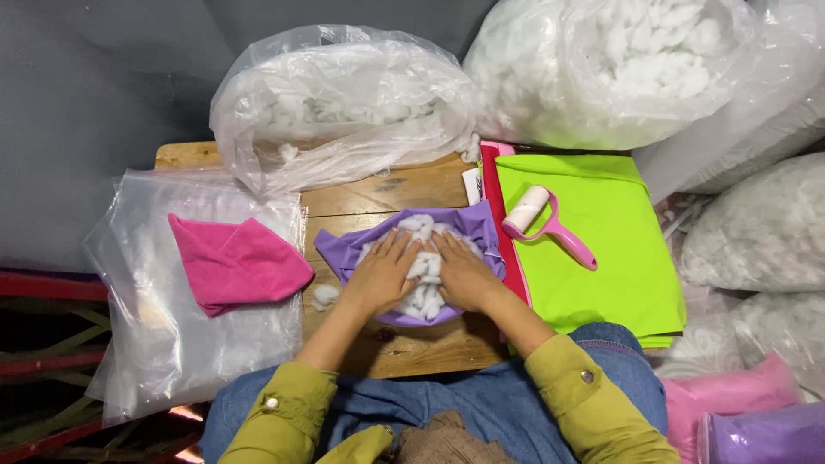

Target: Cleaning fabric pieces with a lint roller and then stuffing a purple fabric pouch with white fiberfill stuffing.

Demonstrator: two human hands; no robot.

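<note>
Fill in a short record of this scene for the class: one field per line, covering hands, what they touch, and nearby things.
left hand: flat on white stuffing
right hand: flat on the same stuffing
under stuffing: purple cloth on wooden table
to the person's left: pink cloth on clear bag
to the person's right: pink lint roller on green fabric

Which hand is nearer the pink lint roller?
Right. The right hand rests on the white stuffing in the purple cloth, just left of the lint roller. The left hand lies beyond it, farther away.
</note>
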